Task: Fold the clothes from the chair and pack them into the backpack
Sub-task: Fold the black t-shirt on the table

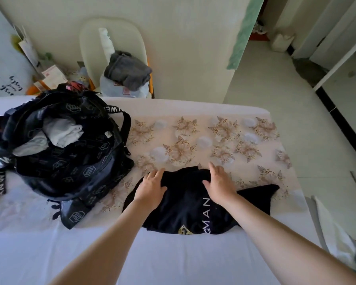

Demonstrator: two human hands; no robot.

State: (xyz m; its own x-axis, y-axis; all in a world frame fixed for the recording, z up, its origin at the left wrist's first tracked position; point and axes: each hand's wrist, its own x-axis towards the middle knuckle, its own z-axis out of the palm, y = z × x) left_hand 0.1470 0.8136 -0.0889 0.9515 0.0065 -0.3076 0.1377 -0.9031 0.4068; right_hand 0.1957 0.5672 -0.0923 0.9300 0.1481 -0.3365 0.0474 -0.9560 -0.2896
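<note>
Both hands, left hand [152,187] and right hand [220,183], press flat-fingered on the black shirt [189,204]. Left of the shirt sits the backpack [70,157]; beyond it, the chair [111,38].

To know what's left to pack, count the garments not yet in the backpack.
2: a black T-shirt on the bed, and a grey garment on the chair. Others may lie hidden beneath it.

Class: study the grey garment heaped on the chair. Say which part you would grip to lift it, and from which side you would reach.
Grip the thick bunched folds at the top of the grey garment, reaching down from the side of the bed. It lies crumpled on a white bag, and the chair back rises behind it, probably blocking that side.
</note>
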